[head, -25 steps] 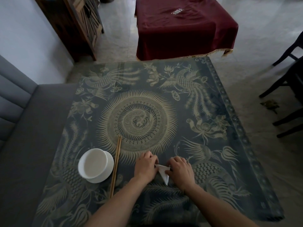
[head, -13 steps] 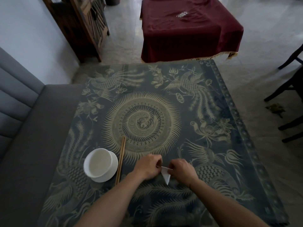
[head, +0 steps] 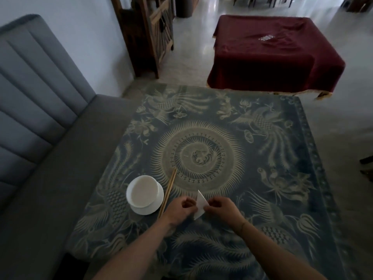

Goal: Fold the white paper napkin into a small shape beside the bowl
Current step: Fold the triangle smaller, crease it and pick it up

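Note:
The white paper napkin (head: 199, 205) is folded into a narrow pointed shape, its tip pointing away from me. My left hand (head: 179, 211) pinches its left edge and my right hand (head: 221, 209) pinches its right edge, both with fingers curled. The napkin is held just above the patterned tablecloth (head: 252, 178). A white bowl (head: 144, 191) stands on a white saucer to the left of my hands, with a pair of wooden chopsticks (head: 168, 194) lying between the bowl and my left hand.
A grey padded bench (head: 40, 138) runs along the table's left side. Beyond the far edge stands another table under a dark red cloth (head: 268, 55). A wooden cabinet (head: 149, 33) is against the wall at the back left.
The napkin has been raised and turned, so its point now faces away from me instead of toward me. The camera view has shifted, putting the table further right in the picture.

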`<act>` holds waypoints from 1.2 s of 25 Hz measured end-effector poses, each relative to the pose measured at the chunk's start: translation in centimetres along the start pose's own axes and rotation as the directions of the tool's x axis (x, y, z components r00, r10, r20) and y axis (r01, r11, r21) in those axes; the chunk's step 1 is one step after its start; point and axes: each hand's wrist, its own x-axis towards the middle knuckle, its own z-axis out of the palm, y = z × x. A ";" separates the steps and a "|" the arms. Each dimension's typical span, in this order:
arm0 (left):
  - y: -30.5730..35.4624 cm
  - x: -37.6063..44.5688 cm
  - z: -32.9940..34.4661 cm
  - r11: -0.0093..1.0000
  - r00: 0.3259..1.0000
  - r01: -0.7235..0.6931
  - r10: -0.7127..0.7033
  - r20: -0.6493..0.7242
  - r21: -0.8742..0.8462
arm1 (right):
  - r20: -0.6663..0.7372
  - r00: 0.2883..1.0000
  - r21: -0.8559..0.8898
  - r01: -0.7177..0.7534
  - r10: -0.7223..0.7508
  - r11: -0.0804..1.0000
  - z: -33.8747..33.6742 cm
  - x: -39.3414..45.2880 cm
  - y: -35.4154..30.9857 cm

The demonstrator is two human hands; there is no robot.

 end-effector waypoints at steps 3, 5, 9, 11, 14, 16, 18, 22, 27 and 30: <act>-1.0 -1.2 -0.5 0.995 0.994 0.016 -0.026 -0.110 -0.094 | 0.055 0.997 -0.013 0.045 -0.044 0.999 1.4 0.4 -1.0; -1.5 -1.8 -1.0 0.995 0.986 0.004 -0.021 -0.166 -0.101 | 0.067 0.996 0.010 0.050 -0.051 0.999 2.4 0.6 -1.5; -2.9 -2.6 -2.2 0.999 0.975 -0.002 -0.007 -0.220 -0.039 | 0.099 0.995 0.034 0.027 -0.030 0.999 4.5 1.0 -2.3; -3.7 -2.7 -2.5 1.000 0.967 0.012 -0.015 -0.256 -0.012 | 0.116 0.993 0.016 0.019 -0.020 1.000 5.3 1.3 -2.7; -4.5 -2.7 -2.7 0.999 0.954 0.052 -0.045 -0.295 0.014 | 0.121 0.993 0.032 -0.004 0.000 0.999 6.1 1.6 -2.9; -4.9 -2.6 -2.7 0.997 0.949 0.071 -0.055 -0.311 0.040 | 0.104 0.995 0.009 -0.013 0.012 1.000 6.4 1.8 -2.9; -5.0 -2.5 -2.6 0.994 0.944 0.096 -0.074 -0.321 0.052 | 0.071 0.997 -0.027 -0.018 0.020 0.999 6.6 2.1 -2.8; -4.7 -2.2 -2.1 0.989 0.915 0.132 -0.098 -0.392 0.063 | 0.022 0.999 -0.060 -0.040 0.041 0.997 7.1 2.7 -2.8; -4.6 -2.4 -1.6 0.971 0.864 0.124 -0.004 -0.504 0.205 | -0.014 0.998 -0.090 -0.063 0.062 0.994 7.9 3.4 -3.1; -4.6 -2.5 -1.4 0.940 0.840 0.125 0.070 -0.538 0.317 | -0.029 0.997 -0.100 -0.068 0.066 0.993 8.5 3.4 -3.5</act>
